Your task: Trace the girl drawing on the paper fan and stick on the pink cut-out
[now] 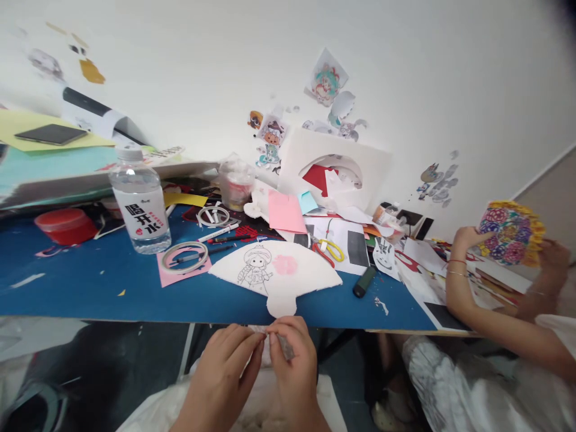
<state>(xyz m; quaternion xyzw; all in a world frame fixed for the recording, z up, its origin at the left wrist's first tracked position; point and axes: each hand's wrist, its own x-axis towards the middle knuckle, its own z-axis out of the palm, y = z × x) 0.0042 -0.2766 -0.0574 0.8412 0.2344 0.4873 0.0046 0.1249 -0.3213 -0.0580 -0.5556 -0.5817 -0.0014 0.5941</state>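
My left hand [229, 363] and my right hand [291, 354] meet in front of the table edge, above my lap. Their thumbs and fingers pinch close together on a small clear crinkled plastic piece [286, 346], which looks like a bag. Most of it is covered by my fingers. Just beyond them lies a white fan-shaped paper cutout [300, 282], its rounded handle toward me. A line drawing of a girl with braids [255, 268] fills its left part, and a pale pink patch [285, 264] sits beside it.
A water bottle [140, 207], a red tub [66, 227] and tape rolls [184, 258] stand or lie left. Yellow-handled scissors [332, 251] and a dark green cylinder [364, 282] lie right of the fan. At far right another person's hands hold a colourful flower-patterned piece [508, 234].
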